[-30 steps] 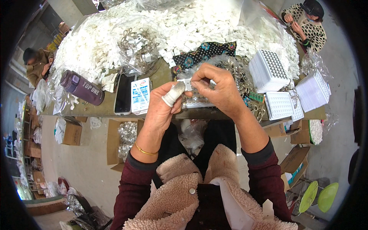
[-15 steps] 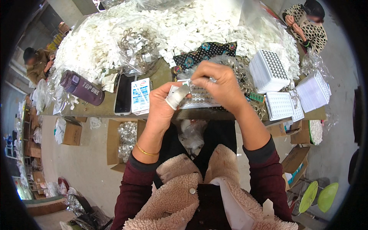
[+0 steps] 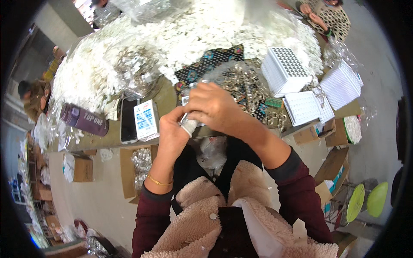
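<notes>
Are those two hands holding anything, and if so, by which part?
It cannot be told: the left hand and right hand meet at the fingers, and the right one hides whatever may be pinched there.

Smooth plastic bottle (image 3: 84, 120), rough fleece (image 3: 189, 230)
</notes>
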### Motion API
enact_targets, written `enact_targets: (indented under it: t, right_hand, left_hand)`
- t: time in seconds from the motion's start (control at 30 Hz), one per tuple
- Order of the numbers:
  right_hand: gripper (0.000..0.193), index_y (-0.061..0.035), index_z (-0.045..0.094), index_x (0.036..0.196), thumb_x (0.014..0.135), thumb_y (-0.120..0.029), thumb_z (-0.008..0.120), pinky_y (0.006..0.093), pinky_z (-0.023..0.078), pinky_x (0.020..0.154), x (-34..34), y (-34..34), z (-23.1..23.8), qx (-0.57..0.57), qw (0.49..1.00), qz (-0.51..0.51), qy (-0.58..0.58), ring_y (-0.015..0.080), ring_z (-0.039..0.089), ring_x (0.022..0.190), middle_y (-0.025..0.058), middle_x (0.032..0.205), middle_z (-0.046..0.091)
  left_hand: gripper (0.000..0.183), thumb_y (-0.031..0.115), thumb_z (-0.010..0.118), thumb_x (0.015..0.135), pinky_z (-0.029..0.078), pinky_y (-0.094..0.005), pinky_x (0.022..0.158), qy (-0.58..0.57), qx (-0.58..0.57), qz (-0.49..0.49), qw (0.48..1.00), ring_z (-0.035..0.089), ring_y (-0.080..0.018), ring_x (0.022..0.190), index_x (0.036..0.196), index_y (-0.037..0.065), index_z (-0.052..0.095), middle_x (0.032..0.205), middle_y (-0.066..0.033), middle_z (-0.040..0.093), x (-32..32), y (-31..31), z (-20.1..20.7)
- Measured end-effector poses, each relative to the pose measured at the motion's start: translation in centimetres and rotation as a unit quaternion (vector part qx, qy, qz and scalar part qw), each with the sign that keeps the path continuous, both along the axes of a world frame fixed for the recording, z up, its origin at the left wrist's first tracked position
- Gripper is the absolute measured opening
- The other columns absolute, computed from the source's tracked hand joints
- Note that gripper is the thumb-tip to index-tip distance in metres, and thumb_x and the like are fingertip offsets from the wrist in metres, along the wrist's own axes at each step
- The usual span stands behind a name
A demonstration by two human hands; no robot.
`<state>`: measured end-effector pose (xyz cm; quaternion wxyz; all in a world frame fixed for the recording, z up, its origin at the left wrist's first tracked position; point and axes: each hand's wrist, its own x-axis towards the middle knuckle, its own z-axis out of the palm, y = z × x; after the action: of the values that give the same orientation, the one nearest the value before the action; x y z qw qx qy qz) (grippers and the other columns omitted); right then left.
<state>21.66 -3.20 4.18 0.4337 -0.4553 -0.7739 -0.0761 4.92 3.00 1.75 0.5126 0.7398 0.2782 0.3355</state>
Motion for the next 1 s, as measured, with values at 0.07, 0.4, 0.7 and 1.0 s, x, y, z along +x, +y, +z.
enact_targets:
  t: [0.07, 0.4, 0.7, 1.0]
  right_hand:
    - [0.01, -0.009, 0.06, 0.076, 0.075, -0.012, 0.07, 0.0379, 0.042, 0.071, -0.5, -0.5, -0.4, -0.011, 1.0, -0.018, 0.004, 0.0253, 0.054, 0.082, 0.0045, 0.079, 0.054]
    - [0.005, -0.0088, 0.063, 0.08, 0.075, -0.006, 0.062, 0.035, 0.046, 0.073, -0.3, -4.7, 0.4, -0.069, 0.995, -0.02, -0.076, 0.0251, 0.055, 0.085, 0.0043, 0.084, 0.055]
    - [0.003, 0.0005, 0.061, 0.089, 0.086, 0.0, 0.062, 0.0332, 0.049, 0.067, 1.8, -10.7, -0.5, -0.251, 0.937, -0.079, 0.228, 0.0234, 0.062, 0.078, 0.0083, 0.083, 0.059]
    - [0.009, -0.0091, 0.058, 0.091, 0.084, -0.005, 0.061, 0.0392, 0.049, 0.064, 2.5, -12.3, -2.5, -0.236, 0.965, -0.027, 0.109, 0.0307, 0.063, 0.081, 0.0076, 0.086, 0.057]
  left_hand:
    - [0.018, 0.009, 0.074, 0.082, 0.048, -0.0264, 0.064, 0.013, 0.028, -0.018, 0.999, 0.056, -0.0062, 0.072, 0.096, -0.002, 0.071, 0.076, -0.0023, 0.067, 0.0, -0.5, -0.2]
    - [0.018, 0.012, 0.076, 0.082, 0.048, -0.0258, 0.064, 0.054, 0.005, -0.091, 0.994, 0.056, -0.0058, 0.073, 0.095, 0.001, 0.071, 0.077, -0.0014, 0.067, -0.4, -3.3, 0.0]
    - [0.026, 0.017, 0.071, 0.087, 0.05, -0.03, 0.082, -0.059, -0.316, -0.253, 0.913, 0.061, -0.0141, 0.088, 0.105, 0.0, 0.066, 0.111, -0.0104, 0.065, -1.9, -5.6, -2.1]
    - [0.044, 0.039, 0.065, 0.094, 0.027, -0.0209, 0.046, -0.05, -0.574, -0.325, 0.75, 0.039, -0.005, 0.055, 0.112, -0.001, 0.064, 0.077, 0.0007, 0.053, -0.9, -6.8, -3.0]
